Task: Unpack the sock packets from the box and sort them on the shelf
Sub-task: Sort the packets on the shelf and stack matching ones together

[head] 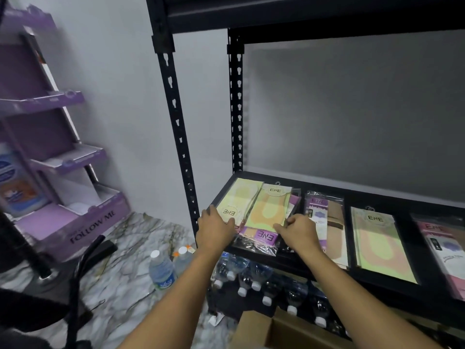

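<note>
1. Sock packets [324, 215] lie flat in a row on the black shelf [348, 238], from its left front corner across to the right edge of my view.
2. At the left end, three of them overlap in a loose pile: a pale yellow packet [236, 200], an orange-and-green packet [270, 207] lying partly over its right side, and a purple-labelled packet [259, 235] under both, its clear wrap sticking out over the shelf's front edge.
3. My left hand [214, 230] rests on the near end of the pale yellow packet, with its fingers laid out fairly straight and gripping nothing.
4. My right hand [299, 230] is at the near right corner of the orange-and-green packet. Its fingers are curled there with the thumb pointing left along the packet's edge, and it looks like a pinch on that corner.
5. Farther right, apart from the pile, I see a green-and-orange packet [380, 243] lying alone and a pink packet [445, 248] cut off by the frame.
6. An open cardboard box [254, 328] sits on the floor below my forearms.
7. Wrapped water bottles [264, 280] lie under the shelf, and two loose bottles [161, 270] stand on the marble floor [120, 273] just left of it.
8. A purple display stand [63, 157] stands against the wall on the left.
</note>
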Motion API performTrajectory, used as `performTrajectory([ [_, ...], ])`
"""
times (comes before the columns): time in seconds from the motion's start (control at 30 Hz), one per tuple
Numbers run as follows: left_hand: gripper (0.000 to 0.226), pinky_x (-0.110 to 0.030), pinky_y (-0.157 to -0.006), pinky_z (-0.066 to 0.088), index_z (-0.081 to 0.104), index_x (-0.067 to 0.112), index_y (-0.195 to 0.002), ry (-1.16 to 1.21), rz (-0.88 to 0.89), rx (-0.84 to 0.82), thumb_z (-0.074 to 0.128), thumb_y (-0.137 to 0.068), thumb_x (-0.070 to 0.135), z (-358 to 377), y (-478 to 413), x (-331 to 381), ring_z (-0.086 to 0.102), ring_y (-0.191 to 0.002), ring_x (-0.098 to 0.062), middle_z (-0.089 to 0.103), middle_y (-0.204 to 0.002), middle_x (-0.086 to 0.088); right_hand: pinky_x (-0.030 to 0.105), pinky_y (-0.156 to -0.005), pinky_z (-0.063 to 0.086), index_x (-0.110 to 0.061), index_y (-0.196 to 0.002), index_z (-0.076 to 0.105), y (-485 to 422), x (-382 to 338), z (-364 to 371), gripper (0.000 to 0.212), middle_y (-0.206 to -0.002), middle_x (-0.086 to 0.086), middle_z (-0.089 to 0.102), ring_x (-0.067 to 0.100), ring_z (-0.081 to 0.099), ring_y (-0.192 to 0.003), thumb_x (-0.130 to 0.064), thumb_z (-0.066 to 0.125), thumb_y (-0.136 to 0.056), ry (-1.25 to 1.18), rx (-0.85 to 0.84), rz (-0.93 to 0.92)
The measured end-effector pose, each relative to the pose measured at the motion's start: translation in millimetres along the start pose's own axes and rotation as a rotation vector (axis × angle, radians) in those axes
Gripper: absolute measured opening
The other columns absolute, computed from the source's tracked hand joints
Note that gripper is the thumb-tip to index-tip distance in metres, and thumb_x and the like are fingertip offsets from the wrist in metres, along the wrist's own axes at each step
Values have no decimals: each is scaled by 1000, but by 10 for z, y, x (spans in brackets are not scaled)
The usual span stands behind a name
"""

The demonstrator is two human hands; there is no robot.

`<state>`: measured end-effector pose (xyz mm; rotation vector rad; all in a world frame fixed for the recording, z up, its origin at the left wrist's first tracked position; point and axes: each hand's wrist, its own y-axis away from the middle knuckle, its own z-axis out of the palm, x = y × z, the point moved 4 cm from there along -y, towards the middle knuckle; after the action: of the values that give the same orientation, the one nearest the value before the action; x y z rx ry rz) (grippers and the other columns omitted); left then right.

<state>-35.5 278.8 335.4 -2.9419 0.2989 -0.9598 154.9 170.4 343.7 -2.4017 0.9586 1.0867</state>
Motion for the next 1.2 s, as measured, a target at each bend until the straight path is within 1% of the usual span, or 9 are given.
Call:
performTrajectory([
  [0.17, 68, -47, -96, 44, 36, 9, -143, -167, -38, -19, 51, -91, 50, 109, -39, 66, 36, -134, -36, 45, -143, -17, 40, -82, 52, 9, -105, 64, 14, 13, -92, 41, -108, 24, 66, 34, 63, -98, -20, 77, -78, -68, -24, 68],
  [0.3, 68, -45, -95, 46, 48, 9, -129, -87, -91, 47, 68, -80, 51, 38, 3, 131, 50, -121, -32, 48, -131, -14, 38, -84, 51, 9, -104, 62, 71, 62, -177, 36, -109, 19, 66, 29, 62, -93, -12, 75, -78, -182, -34, 146],
  [0.43, 67, -43, -88, 53, 53, 12, -123, 214, -158, 87, 83, -66, 31, -74, 3, 146, 61, -105, -30, 56, -119, -10, 35, -81, 53, 2, -89, 67, 100, 167, -213, 18, -100, 12, 68, 24, 63, -95, -8, 75, -77, -328, -37, 201],
  [0.6, 35, -27, -53, 49, 56, 22, -115, 775, -89, 155, 64, -87, 4, -158, 183, 223, 61, -71, -16, 62, -105, -7, 40, -71, 58, -11, -99, 65, 167, 259, -245, 15, -94, 8, 69, 21, 65, -66, -9, 67, -85, -517, -89, 275],
  [0.73, 23, -42, -67, 59, 64, 24, -105, 930, -94, 157, 65, -89, 7, -166, 320, 223, 65, -76, -22, 64, -100, -10, 31, -64, 59, -7, -109, 64, 253, 295, -360, 23, -107, 9, 68, 22, 68, -79, -4, 65, -86, -628, -68, 261],
  [0.9, 20, -49, -81, 60, 66, 18, -107, 1110, -124, 155, 68, -89, 9, -171, 486, 175, 71, -91, -28, 72, -98, -7, 42, -82, 58, -9, -111, 65, 431, 337, -587, 28, -103, 7, 70, 25, 68, -92, -3, 68, -84, -691, -29, 205],
  [0.97, 20, -49, -84, 59, 65, 15, -108, 1185, -130, 149, 68, -90, 9, -178, 550, 177, 72, -94, -27, 73, -101, -8, 30, -72, 55, -16, -99, 65, 515, 349, -703, 20, -99, 4, 70, 20, 67, -91, -1, 67, -85, -719, -4, 168],
  [1.07, 13, -51, -86, 58, 64, 10, -104, 1309, -142, 99, 67, -91, 10, -208, 681, 238, 73, -96, -30, 75, -103, -10, 20, -63, 52, -16, -104, 65, 630, 382, -859, 23, -104, 4, 69, 18, 68, -91, -4, 67, -85, -747, 21, 121],
  [1.2, 28, -48, -89, 56, 60, 1, -121, 1457, -146, 40, 63, -93, 6, -258, 867, 341, 71, -100, -31, 73, -108, -13, 38, -86, 56, -23, -96, 64, 773, 465, -1033, 24, -105, 6, 70, 22, 67, -97, -3, 68, -84, -787, 64, 99],
])
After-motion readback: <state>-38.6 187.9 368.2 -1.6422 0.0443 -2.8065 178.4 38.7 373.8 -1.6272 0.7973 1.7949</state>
